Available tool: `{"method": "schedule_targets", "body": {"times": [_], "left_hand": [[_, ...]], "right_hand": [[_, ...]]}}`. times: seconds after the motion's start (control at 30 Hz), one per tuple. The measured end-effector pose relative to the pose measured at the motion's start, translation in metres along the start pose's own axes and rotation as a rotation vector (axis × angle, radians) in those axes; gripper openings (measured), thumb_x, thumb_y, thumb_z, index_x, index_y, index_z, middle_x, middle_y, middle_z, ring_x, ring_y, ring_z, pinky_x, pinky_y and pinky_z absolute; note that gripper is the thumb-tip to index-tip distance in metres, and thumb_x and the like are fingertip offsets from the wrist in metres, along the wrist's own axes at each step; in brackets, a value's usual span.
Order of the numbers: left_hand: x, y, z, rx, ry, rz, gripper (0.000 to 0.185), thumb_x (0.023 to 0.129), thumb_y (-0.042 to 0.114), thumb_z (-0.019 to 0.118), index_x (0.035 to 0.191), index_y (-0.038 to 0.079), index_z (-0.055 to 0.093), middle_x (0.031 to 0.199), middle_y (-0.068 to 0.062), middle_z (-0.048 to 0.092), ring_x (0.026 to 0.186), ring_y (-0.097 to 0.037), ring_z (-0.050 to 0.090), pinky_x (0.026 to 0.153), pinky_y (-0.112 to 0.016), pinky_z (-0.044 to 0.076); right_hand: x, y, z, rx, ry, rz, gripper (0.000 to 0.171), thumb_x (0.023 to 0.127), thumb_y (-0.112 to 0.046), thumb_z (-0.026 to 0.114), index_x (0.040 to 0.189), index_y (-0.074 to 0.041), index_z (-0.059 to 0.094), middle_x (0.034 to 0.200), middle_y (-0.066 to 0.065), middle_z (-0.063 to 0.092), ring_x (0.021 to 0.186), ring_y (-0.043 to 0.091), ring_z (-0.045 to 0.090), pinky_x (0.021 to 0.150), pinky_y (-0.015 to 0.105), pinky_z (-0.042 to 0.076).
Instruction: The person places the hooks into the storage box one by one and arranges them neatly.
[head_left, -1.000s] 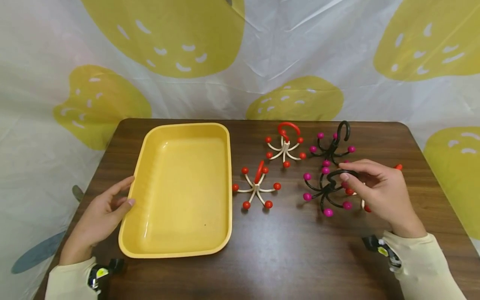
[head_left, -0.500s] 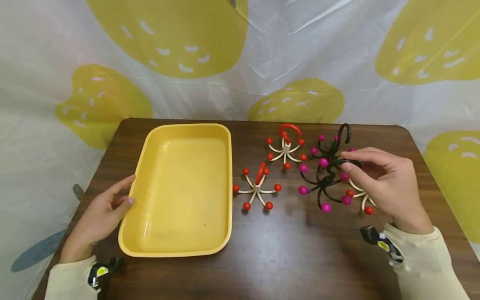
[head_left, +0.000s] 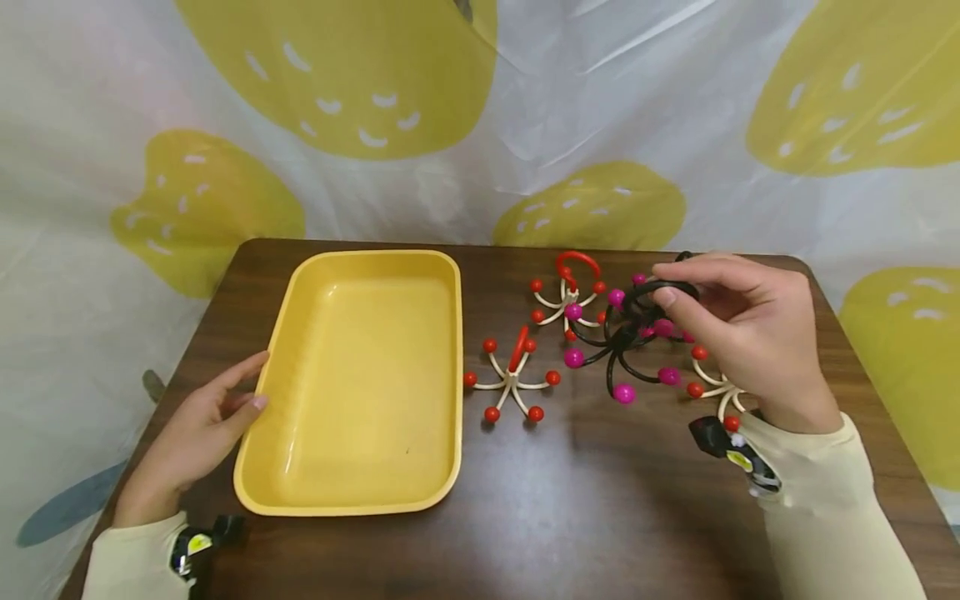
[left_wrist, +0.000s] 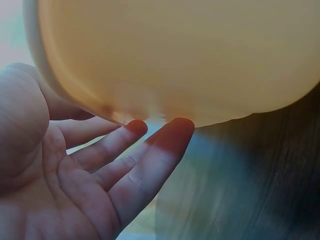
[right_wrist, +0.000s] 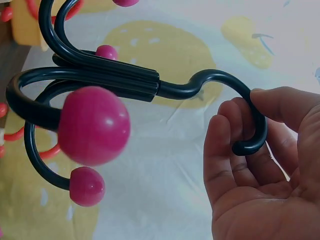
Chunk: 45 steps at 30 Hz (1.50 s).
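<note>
Fingers of my right hand [head_left: 757, 333] pinch the black hanger [head_left: 624, 338], its axis running toward lower left of frame; my left hand [head_left: 197, 440], fingers extended, touches the yellow tray [head_left: 367, 383].

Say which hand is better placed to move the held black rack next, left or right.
Right, most likely: the right hand pinches the black rack by its hook. The left hand touches the far-left edge of the yellow tray, which lies between it and the rack.
</note>
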<state>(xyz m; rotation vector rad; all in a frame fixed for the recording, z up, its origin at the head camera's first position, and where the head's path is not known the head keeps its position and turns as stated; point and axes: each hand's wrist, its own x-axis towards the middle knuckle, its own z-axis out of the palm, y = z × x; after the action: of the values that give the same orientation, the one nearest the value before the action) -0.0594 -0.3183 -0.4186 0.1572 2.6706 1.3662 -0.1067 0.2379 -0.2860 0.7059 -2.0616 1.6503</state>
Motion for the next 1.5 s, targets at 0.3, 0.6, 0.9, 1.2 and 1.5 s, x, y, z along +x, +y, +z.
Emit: {"method": "schedule_targets", "body": {"times": [0.3, 0.6, 0.9, 1.2, 1.5], "left_hand": [[0.003, 0.001, 0.001, -0.015, -0.023, 0.008, 0.065, 0.108, 0.006, 0.058, 0.167, 0.006, 0.029, 0.158, -0.03, 0.043, 0.103, 0.007, 0.066, 0.075, -0.024, 0.06], [0.004, 0.0, 0.003, -0.043, -0.032, 0.018, 0.065, 0.109, 0.005, 0.057, 0.167, 0.005, 0.027, 0.158, -0.031, 0.041, 0.104, 0.006, 0.067, 0.075, -0.025, 0.06], [0.005, 0.001, 0.004, -0.058, -0.035, 0.012, 0.065, 0.109, 0.005, 0.055, 0.167, 0.005, 0.026, 0.159, -0.031, 0.04, 0.103, 0.005, 0.067, 0.076, -0.025, 0.06], [0.007, 0.003, 0.004, -0.065, -0.053, -0.014, 0.066, 0.11, 0.009, 0.055, 0.169, 0.008, 0.024, 0.148, -0.033, 0.054, 0.102, -0.003, 0.072, 0.076, -0.028, 0.061], [0.007, 0.002, 0.008, -0.083, -0.049, -0.011, 0.066, 0.11, 0.01, 0.055, 0.169, 0.008, 0.024, 0.141, -0.035, 0.06, 0.101, -0.007, 0.074, 0.075, -0.03, 0.062]], "right_hand": [[0.023, -0.008, 0.02, 0.038, -0.035, -0.022, 0.019, 0.084, 0.018, 0.075, 0.102, 0.015, 0.077, 0.088, 0.004, 0.079, 0.056, 0.009, 0.053, 0.052, 0.019, 0.04], [0.052, -0.011, 0.043, -0.089, -0.131, -0.025, 0.02, 0.087, 0.007, 0.081, 0.106, 0.003, 0.082, 0.098, -0.003, 0.08, 0.07, 0.013, 0.059, 0.061, 0.019, 0.047], [0.076, -0.013, 0.079, -0.129, -0.277, 0.024, 0.018, 0.094, -0.008, 0.08, 0.111, -0.011, 0.084, 0.103, 0.002, 0.081, 0.074, 0.008, 0.071, 0.068, 0.019, 0.055], [0.093, -0.004, 0.109, -0.104, -0.384, 0.038, 0.017, 0.095, -0.01, 0.078, 0.112, -0.007, 0.082, 0.104, 0.007, 0.081, 0.075, 0.015, 0.075, 0.066, 0.021, 0.056], [0.112, 0.007, 0.132, -0.091, -0.456, 0.044, 0.018, 0.096, -0.01, 0.077, 0.113, -0.006, 0.082, 0.105, 0.008, 0.081, 0.079, 0.014, 0.074, 0.069, 0.022, 0.057]]}}
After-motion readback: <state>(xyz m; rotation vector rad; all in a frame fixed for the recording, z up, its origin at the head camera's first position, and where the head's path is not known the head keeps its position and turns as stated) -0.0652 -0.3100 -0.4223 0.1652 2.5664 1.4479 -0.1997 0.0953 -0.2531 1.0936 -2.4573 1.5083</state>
